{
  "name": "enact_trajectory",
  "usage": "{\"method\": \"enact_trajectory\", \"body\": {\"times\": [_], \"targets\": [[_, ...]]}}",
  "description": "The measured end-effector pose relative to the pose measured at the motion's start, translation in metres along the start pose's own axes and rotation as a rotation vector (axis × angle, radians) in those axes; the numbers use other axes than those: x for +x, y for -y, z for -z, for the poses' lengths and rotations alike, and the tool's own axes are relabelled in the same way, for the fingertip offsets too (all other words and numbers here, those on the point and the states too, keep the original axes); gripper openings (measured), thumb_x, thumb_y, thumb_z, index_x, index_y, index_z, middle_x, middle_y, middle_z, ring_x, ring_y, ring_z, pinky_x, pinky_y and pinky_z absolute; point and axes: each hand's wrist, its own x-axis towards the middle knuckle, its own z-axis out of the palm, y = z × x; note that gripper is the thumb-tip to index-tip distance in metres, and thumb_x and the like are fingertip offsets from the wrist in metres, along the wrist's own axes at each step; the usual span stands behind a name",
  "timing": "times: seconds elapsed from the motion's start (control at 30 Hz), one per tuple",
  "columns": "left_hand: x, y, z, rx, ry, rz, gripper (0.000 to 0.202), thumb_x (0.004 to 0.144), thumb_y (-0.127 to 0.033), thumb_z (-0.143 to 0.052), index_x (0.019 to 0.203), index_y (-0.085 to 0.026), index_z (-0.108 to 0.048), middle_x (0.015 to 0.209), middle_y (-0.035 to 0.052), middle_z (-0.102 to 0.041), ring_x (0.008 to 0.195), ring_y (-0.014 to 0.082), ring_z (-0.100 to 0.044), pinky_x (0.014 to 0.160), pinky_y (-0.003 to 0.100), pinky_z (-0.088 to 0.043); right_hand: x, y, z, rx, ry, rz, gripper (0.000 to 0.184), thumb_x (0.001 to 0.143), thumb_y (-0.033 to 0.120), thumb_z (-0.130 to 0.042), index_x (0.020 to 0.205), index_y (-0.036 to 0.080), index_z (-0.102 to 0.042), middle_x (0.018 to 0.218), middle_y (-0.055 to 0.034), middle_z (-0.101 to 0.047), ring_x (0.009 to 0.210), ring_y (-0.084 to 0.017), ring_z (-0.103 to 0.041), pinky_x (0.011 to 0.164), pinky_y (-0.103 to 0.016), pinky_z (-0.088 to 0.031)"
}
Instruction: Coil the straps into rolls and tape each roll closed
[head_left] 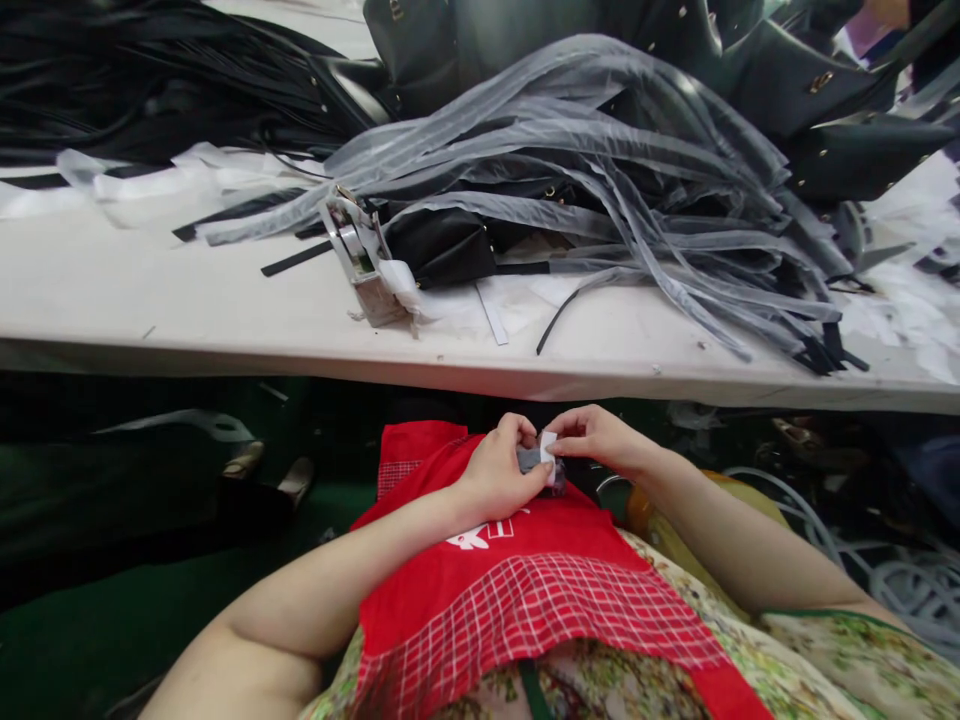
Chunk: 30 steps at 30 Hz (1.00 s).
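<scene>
My left hand (501,470) and my right hand (596,438) meet over my lap, just below the table edge. Both are closed in a pinch on one small item (541,458): a grey piece with a white paper tab on it. The left fingers hold the grey end, the right fingers grip the white tab. A red apron (517,590) with a checked panel lies under my hands.
A white table (225,310) carries a pile of black straps in clear plastic sleeves (600,190), a tape dispenser (364,265), black bags (817,90) at the back and more black straps (135,90) at the left. Plastic strips lie on the floor at right (900,580).
</scene>
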Motion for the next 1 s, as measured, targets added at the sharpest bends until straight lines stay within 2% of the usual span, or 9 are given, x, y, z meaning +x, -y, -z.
{"method": "enact_trajectory", "body": {"times": [0.13, 0.2, 0.3, 0.4, 0.5, 0.63, 0.8, 0.93, 1.0], "targets": [[-0.001, 0.0, 0.002, -0.005, 0.039, -0.035, 0.031, 0.071, -0.027, -0.067, 0.095, -0.021, -0.049, 0.086, 0.001, -0.061, 0.074, 0.0169, -0.059, 0.066, 0.029, -0.045, 0.009, 0.004, 0.004, -0.1, 0.1, -0.093, 0.028, 0.06, 0.032, -0.082, 0.078, 0.012, -0.073, 0.071, -0.0046, -0.071, 0.062, -0.014, -0.062, 0.064, -0.027, -0.049], [0.0, 0.002, 0.004, 0.014, 0.045, -0.022, 0.031, 0.071, -0.029, -0.067, 0.096, -0.019, -0.052, 0.088, 0.003, -0.063, 0.077, 0.0184, -0.06, 0.068, 0.03, -0.045, 0.007, 0.004, -0.001, -0.251, 0.067, -0.022, 0.022, 0.065, 0.031, -0.078, 0.076, 0.013, -0.072, 0.069, -0.0045, -0.071, 0.061, -0.014, -0.062, 0.062, -0.026, -0.05], [0.006, 0.007, 0.012, -0.079, 0.248, 0.124, 0.025, 0.072, -0.036, -0.067, 0.088, -0.017, -0.061, 0.076, 0.004, -0.066, 0.068, 0.0186, -0.061, 0.062, 0.029, -0.044, -0.005, 0.001, -0.016, -0.682, -0.076, 0.342, 0.01, 0.078, 0.023, -0.064, 0.08, 0.017, -0.073, 0.078, -0.0055, -0.072, 0.072, -0.017, -0.065, 0.07, -0.029, -0.052], [0.01, 0.014, 0.022, -0.421, 0.47, 0.299, 0.024, 0.07, -0.037, -0.069, 0.08, -0.015, -0.067, 0.066, 0.0026, -0.066, 0.053, 0.0129, -0.055, 0.051, 0.024, -0.038, -0.017, -0.008, -0.027, -0.983, -0.117, 0.709, 0.028, 0.085, 0.014, -0.053, 0.105, 0.021, -0.071, 0.101, -0.0083, -0.071, 0.094, -0.02, -0.065, 0.085, -0.035, -0.053], [0.013, 0.019, 0.032, -0.764, 0.363, 0.34, 0.029, 0.058, -0.032, -0.079, 0.077, -0.013, -0.071, 0.066, 0.0013, -0.066, 0.054, 0.0097, -0.053, 0.052, 0.022, -0.038, -0.018, -0.018, -0.033, -0.992, -0.102, 0.82, 0.046, 0.088, 0.013, -0.05, 0.133, 0.022, -0.055, 0.124, -0.0118, -0.061, 0.113, -0.022, -0.058, 0.096, -0.04, -0.05], [0.015, 0.027, 0.042, -0.977, 0.17, 0.327, 0.036, 0.054, -0.036, -0.085, 0.077, -0.011, -0.072, 0.07, 0.0042, -0.069, 0.063, 0.0125, -0.061, 0.063, 0.023, -0.045, -0.006, -0.013, -0.04, -0.938, -0.115, 0.882, 0.052, 0.089, 0.01, -0.047, 0.139, 0.024, -0.048, 0.132, -0.0125, -0.055, 0.122, -0.024, -0.052, 0.102, -0.046, -0.046], [0.009, 0.04, 0.067, -0.977, 0.078, 0.244, 0.051, 0.054, -0.042, -0.089, 0.09, -0.009, -0.071, 0.079, 0.0089, -0.072, 0.067, 0.0148, -0.064, 0.064, 0.024, -0.046, 0.047, 0.041, -0.046, -0.774, -0.168, 0.839, 0.026, 0.09, 0.016, -0.049, 0.104, 0.021, -0.07, 0.103, -0.0085, -0.069, 0.096, -0.02, -0.065, 0.085, -0.034, -0.053], [-0.004, 0.052, 0.088, -0.941, -0.034, 0.192, 0.057, 0.053, -0.045, -0.089, 0.091, -0.009, -0.069, 0.083, 0.0126, -0.073, 0.068, 0.0175, -0.066, 0.06, 0.024, -0.045, 0.132, 0.12, -0.062, -0.641, -0.321, 0.814, 0.028, 0.087, 0.029, -0.057, 0.111, 0.02, -0.068, 0.103, -0.0081, -0.07, 0.089, -0.019, -0.065, 0.081, -0.032, -0.051], [-0.009, 0.059, 0.091, -0.932, -0.072, 0.189, 0.057, 0.052, -0.045, -0.089, 0.089, -0.009, -0.068, 0.081, 0.0125, -0.073, 0.067, 0.0174, -0.066, 0.06, 0.024, -0.045, 0.179, 0.155, -0.077, -0.581, -0.322, 0.708, 0.029, 0.085, 0.034, -0.058, 0.108, 0.02, -0.07, 0.102, -0.0065, -0.07, 0.089, -0.019, -0.064, 0.08, -0.031, -0.05]]}}
